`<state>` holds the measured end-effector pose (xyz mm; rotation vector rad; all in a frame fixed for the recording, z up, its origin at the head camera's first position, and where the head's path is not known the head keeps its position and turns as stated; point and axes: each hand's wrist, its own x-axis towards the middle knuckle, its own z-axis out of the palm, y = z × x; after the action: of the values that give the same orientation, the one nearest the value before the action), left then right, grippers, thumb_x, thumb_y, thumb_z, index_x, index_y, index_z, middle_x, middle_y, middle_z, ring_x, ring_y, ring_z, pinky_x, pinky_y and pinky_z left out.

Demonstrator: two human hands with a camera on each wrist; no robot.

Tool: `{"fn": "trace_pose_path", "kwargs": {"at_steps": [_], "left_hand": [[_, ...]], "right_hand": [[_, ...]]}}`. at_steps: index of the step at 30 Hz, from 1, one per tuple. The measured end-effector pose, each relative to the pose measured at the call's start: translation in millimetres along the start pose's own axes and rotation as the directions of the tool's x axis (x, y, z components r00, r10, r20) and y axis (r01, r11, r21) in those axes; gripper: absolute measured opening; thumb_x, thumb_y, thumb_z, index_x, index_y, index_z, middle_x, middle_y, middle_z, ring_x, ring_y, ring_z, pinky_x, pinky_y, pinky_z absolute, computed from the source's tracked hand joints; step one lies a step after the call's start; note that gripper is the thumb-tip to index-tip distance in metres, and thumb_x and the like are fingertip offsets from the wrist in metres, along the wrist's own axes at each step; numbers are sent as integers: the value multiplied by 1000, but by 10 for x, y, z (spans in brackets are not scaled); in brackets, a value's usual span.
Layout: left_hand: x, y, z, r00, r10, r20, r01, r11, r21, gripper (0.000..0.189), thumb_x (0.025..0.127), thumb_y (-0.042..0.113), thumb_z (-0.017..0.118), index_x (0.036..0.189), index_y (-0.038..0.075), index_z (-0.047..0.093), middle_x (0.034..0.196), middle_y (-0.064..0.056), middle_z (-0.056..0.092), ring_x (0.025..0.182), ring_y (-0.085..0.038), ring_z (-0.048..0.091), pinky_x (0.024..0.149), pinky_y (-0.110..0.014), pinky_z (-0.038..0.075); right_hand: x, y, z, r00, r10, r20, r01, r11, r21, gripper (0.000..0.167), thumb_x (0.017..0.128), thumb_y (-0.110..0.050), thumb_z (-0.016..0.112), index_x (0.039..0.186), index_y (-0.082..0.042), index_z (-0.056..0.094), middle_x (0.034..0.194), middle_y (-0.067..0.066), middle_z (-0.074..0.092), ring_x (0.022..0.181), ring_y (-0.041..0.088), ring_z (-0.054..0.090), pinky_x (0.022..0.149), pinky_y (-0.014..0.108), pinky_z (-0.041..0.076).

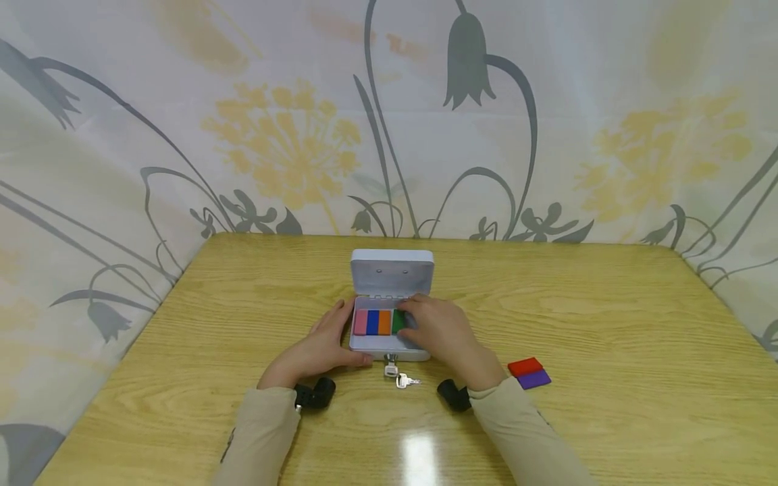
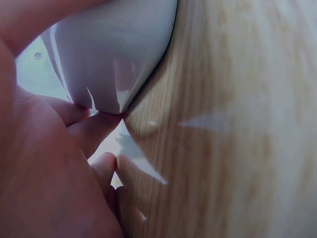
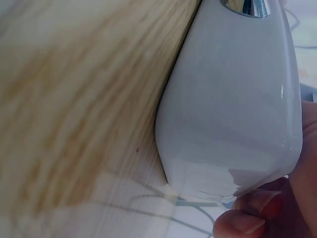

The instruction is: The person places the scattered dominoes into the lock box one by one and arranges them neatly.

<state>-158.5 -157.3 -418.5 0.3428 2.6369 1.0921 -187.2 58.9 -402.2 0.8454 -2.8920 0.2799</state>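
Observation:
A small white cash box (image 1: 383, 344) stands on the table with its lid (image 1: 392, 277) raised at the back. Inside, a pink block (image 1: 360, 322), a blue block (image 1: 373, 322) and an orange block (image 1: 385, 322) sit side by side. My left hand (image 1: 316, 351) holds the box's left end, thumb along the front and fingers on the side; the left wrist view shows fingertips at the white wall (image 2: 109, 59). My right hand (image 1: 440, 331) reaches in over the right end and pinches a green block (image 1: 398, 322) just right of the orange one. Its palm hides the box's right part.
A key (image 1: 391, 369) sits in the front lock, with a second key (image 1: 407, 381) hanging by it onto the table. To the right of my right wrist lie a red block (image 1: 525, 366) and a purple block (image 1: 534, 379). A patterned curtain (image 1: 413, 135) hangs behind the table (image 1: 608, 304).

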Motion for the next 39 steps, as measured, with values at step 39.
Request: {"fn": "trace_pose_path", "kwargs": {"at_steps": [39], "left_hand": [[26, -28, 29, 1000, -7, 3, 7, 1000, 1, 111, 64, 51, 74, 145, 22, 5, 148, -14, 5, 133, -33, 5, 99, -57, 14]], "right_hand": [[-16, 90, -49, 997, 27, 79, -32, 998, 60, 37, 74, -24, 72, 108, -11, 65, 99, -1, 60, 81, 12, 54, 73, 30, 47]]}}
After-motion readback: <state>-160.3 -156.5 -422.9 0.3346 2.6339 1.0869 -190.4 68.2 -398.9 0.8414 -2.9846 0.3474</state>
